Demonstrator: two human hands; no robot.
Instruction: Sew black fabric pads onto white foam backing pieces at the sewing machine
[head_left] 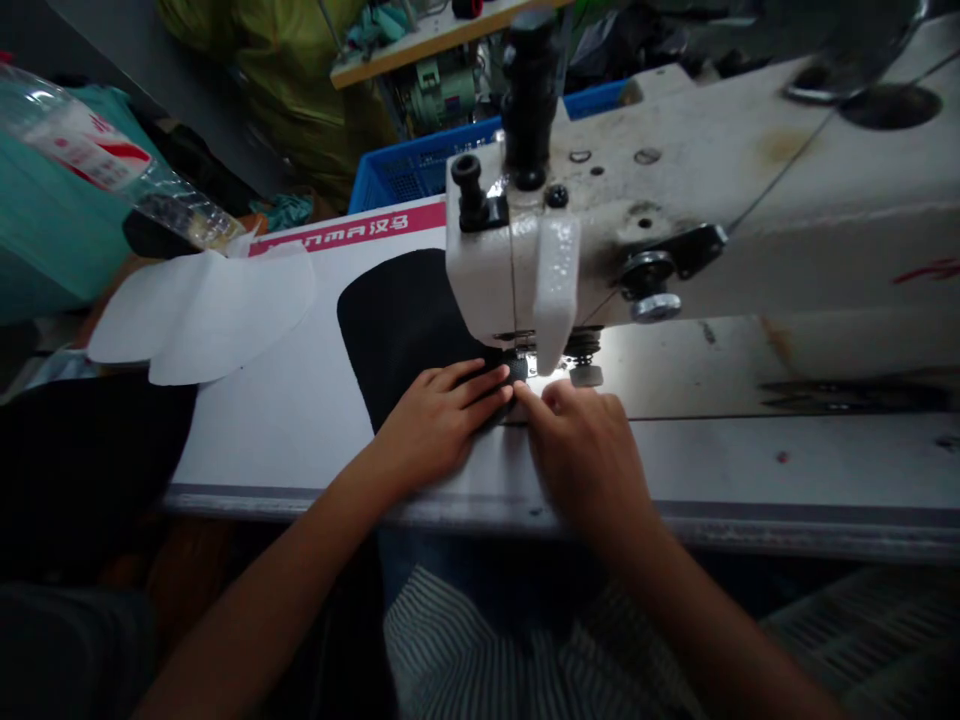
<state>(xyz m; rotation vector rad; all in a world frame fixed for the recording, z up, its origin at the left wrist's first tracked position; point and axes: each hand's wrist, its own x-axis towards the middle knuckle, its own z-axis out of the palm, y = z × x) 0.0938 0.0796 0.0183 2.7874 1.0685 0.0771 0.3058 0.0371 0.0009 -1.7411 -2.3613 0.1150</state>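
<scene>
A black fabric piece point(405, 320) with rounded corners lies on the white sewing table, its right end under the head of a sewing machine point(495, 270). My left hand point(442, 415) rests flat on its near edge, fingers stretched toward the lit needle area. Close beside those fingertips is my right hand point(585, 435), with one finger pointing to the fabric's edge and the others curled in. What the curled fingers hold, if anything, is hidden. A white finger-like lever point(556, 290) hangs just above the right hand. The needle itself is hard to make out.
White rounded sheets point(217, 315) lie at the table's left, near a clear plastic bottle point(112, 150). Dark fabric point(90, 470) hangs over the left side. Dark snips-like tools point(847, 395) lie on the machine bed. Behind stands a blue crate point(405, 175).
</scene>
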